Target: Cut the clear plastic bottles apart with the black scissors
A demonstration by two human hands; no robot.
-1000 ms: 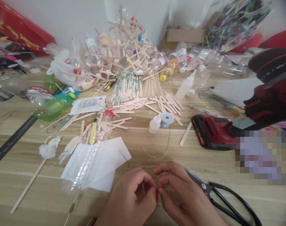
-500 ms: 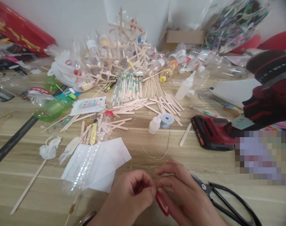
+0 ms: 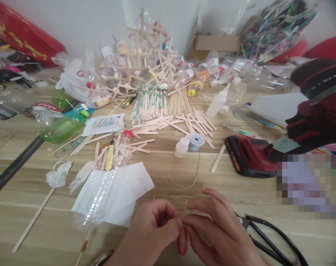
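- Far left of bench (image 3: 40, 225): long stick (image 3: 32, 221) lying flat, wad of tissue (image 3: 57, 177) just above it.
- Clear bottle (image 3: 101, 195) lies across white paper (image 3: 120, 192); a heap of craft sticks (image 3: 157, 125) behind.
- Left hand (image 3: 148, 236): fingers curled, thumb and forefinger pinched on top of the red ring (image 3: 182, 242).
- Red ring hangs between both hands, low centre, above the bench.
- Right hand (image 3: 220, 236): thumb and forefinger pinched at the same spot on the ring; other fingers spread.
- Wire spool (image 3: 196, 141) with loose wire trailing toward the hands; whether wire is on the ring, cannot tell.
- Scissors (image 3: 267, 236) untouched, right. Judged: ring work at an early stage.
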